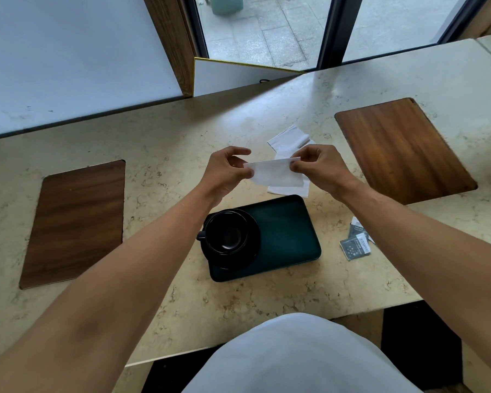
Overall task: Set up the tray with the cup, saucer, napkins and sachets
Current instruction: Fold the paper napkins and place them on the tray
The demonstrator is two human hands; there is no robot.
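Note:
A dark green tray lies on the marble counter in front of me. On its left part a black cup stands on a black saucer. Above the far edge of the tray I hold a white napkin in the air. My left hand pinches its left end and my right hand pinches its right end. More white napkins lie on the counter behind it. Grey sachets lie on the counter to the right of the tray.
A wooden board lies on the counter at the left and another wooden board at the right. A wall and glass door stand behind the counter. The counter's near edge runs just in front of my body.

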